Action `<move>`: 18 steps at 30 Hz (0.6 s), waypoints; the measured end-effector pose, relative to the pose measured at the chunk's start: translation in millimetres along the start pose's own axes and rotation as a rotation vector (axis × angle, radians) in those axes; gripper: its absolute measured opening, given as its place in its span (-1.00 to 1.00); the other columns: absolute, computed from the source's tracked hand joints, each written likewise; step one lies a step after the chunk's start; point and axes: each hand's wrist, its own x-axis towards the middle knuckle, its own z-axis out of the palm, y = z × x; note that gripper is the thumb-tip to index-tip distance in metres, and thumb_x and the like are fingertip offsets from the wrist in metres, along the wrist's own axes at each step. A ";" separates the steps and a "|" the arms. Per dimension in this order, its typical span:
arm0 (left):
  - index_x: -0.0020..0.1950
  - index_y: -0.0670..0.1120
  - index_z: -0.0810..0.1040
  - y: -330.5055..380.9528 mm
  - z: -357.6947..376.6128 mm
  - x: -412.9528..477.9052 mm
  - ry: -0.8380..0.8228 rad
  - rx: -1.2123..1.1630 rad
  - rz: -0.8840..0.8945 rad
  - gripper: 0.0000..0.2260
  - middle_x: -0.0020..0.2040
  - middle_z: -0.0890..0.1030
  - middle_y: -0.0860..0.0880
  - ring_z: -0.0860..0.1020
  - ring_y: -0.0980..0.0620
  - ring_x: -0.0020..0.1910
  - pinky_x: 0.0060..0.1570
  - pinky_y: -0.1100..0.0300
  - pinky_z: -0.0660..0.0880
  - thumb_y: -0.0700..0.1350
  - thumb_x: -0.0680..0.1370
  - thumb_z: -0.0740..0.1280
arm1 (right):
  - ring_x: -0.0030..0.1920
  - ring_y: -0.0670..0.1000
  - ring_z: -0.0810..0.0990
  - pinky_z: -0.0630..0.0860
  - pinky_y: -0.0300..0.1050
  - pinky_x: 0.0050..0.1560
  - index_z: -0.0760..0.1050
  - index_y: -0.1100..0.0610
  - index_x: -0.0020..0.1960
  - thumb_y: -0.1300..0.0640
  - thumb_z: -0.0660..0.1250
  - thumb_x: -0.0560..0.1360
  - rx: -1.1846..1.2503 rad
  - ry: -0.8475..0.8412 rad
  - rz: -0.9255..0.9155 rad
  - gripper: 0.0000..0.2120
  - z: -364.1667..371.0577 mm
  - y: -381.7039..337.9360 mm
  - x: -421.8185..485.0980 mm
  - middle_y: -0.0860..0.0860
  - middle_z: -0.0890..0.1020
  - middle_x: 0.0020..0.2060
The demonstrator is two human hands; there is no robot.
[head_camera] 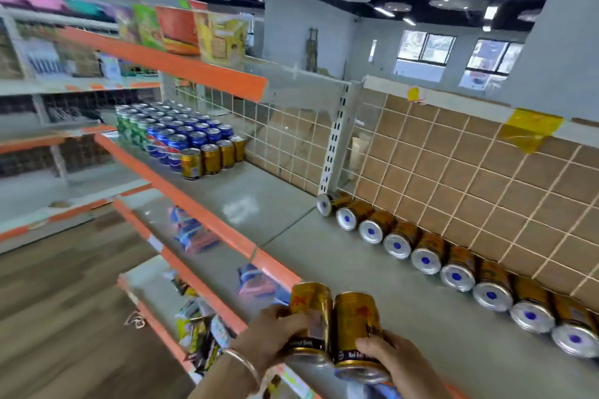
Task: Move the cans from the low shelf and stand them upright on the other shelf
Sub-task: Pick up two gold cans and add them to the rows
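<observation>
Fingers of the left hand (275, 330) and right hand (385, 355) each curl round one gold can (311, 317) (356, 327), held touching above the near shelf edge (278, 266), where knocking together could loosen either grip.

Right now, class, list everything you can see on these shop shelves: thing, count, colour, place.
Held cans: two, gold, side by side, one in each hand.
Lying cans: about ten, gold, on their sides in a row along the tiled wall.
Standing gold cans: four, in a row on the shelf.
Blue cans: many, behind them.
Green cans: several, far left.
Boxes: several, orange and yellow, top shelf.
Left hand: grips one can.
Right hand: grips the other.
</observation>
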 end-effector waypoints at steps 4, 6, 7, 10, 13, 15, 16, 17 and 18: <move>-0.42 -0.21 0.60 6.5 -39.1 -2.8 0.036 -0.062 0.009 -0.75 -0.35 0.59 -0.20 0.55 -0.11 -0.32 -0.18 0.07 0.50 -0.09 0.07 0.54 | -0.24 -0.15 0.67 0.45 -0.38 -0.29 0.67 0.15 -0.13 -0.06 0.37 0.21 0.030 -0.061 -0.009 -0.64 36.9 -25.2 12.4 0.01 0.73 -0.26; -0.39 -0.20 0.58 10.4 -54.4 2.6 0.073 -0.068 0.022 -0.84 -0.39 0.57 -0.17 0.54 -0.08 -0.39 -0.26 0.12 0.49 -0.18 0.24 0.53 | -0.16 -0.07 0.69 0.46 -0.30 -0.25 0.66 0.14 -0.07 -0.07 0.39 0.22 0.026 -0.087 0.006 -0.62 49.5 -33.1 23.1 0.04 0.73 -0.21; -0.38 -0.20 0.56 12.4 -61.0 7.0 0.088 -0.072 0.032 -0.85 -0.43 0.57 -0.14 0.54 -0.06 -0.44 -0.32 0.16 0.50 -0.21 0.31 0.51 | -0.18 -0.04 0.70 0.47 -0.29 -0.26 0.65 0.16 -0.07 -0.06 0.42 0.23 0.031 -0.094 0.000 -0.62 55.2 -36.4 30.2 0.06 0.73 -0.21; -0.32 -0.21 0.51 21.2 -79.0 21.5 0.103 -0.107 0.043 -0.85 -0.49 0.53 -0.10 0.52 0.02 -0.56 -0.54 0.27 0.49 -0.32 0.43 0.41 | -0.17 0.06 0.71 0.52 -0.21 -0.20 0.65 0.19 -0.11 -0.08 0.45 0.13 0.036 -0.066 0.011 -0.56 68.8 -44.1 59.2 0.14 0.72 -0.23; -0.29 -0.21 0.49 33.7 -99.3 44.9 0.135 -0.124 0.048 -0.85 -0.43 0.49 -0.12 0.50 0.01 -0.53 -0.50 0.25 0.51 -0.30 0.44 0.41 | -0.12 0.12 0.70 0.54 -0.08 -0.03 0.64 0.19 -0.07 -0.05 0.47 0.26 0.037 -0.066 0.010 -0.63 82.1 -57.8 90.3 0.15 0.72 -0.22; -0.24 -0.23 0.51 45.3 -114.1 63.4 0.150 -0.112 0.058 -0.87 -0.43 0.55 -0.11 0.55 -0.04 -0.44 -0.28 0.11 0.57 -0.27 0.41 0.44 | -0.12 0.15 0.70 0.53 -0.03 0.02 0.64 0.22 -0.04 -0.04 0.46 0.24 0.044 -0.085 0.010 -0.59 90.9 -68.2 115.8 0.18 0.72 -0.20; -0.21 -0.24 0.52 51.5 -122.8 74.1 0.160 -0.108 0.063 -0.83 -0.40 0.59 -0.12 0.58 -0.08 -0.38 -0.16 0.01 0.59 -0.22 0.38 0.48 | -0.14 0.17 0.70 0.55 -0.04 -0.02 0.62 0.26 -0.02 0.03 0.47 0.28 0.071 -0.097 0.016 -0.62 96.4 -74.6 129.5 0.22 0.71 -0.20; -0.16 -0.25 0.52 58.3 -132.5 85.1 0.171 -0.096 0.062 -0.71 -0.34 0.62 -0.16 0.61 -0.12 -0.30 -0.05 -0.09 0.59 -0.14 0.29 0.54 | -0.17 0.17 0.69 0.56 -0.05 -0.06 0.61 0.29 -0.01 0.09 0.46 0.33 0.097 -0.107 0.017 -0.67 102.0 -81.9 143.2 0.25 0.70 -0.20; -0.10 -0.27 0.53 66.9 -141.4 94.7 0.179 -0.085 0.059 -0.54 -0.25 0.64 -0.21 0.63 -0.18 -0.21 0.02 -0.17 0.57 -0.05 0.16 0.57 | -0.17 0.17 0.69 0.56 -0.04 -0.06 0.61 0.29 -0.01 0.10 0.45 0.35 0.102 -0.117 0.017 -0.69 107.1 -89.6 157.2 0.25 0.70 -0.20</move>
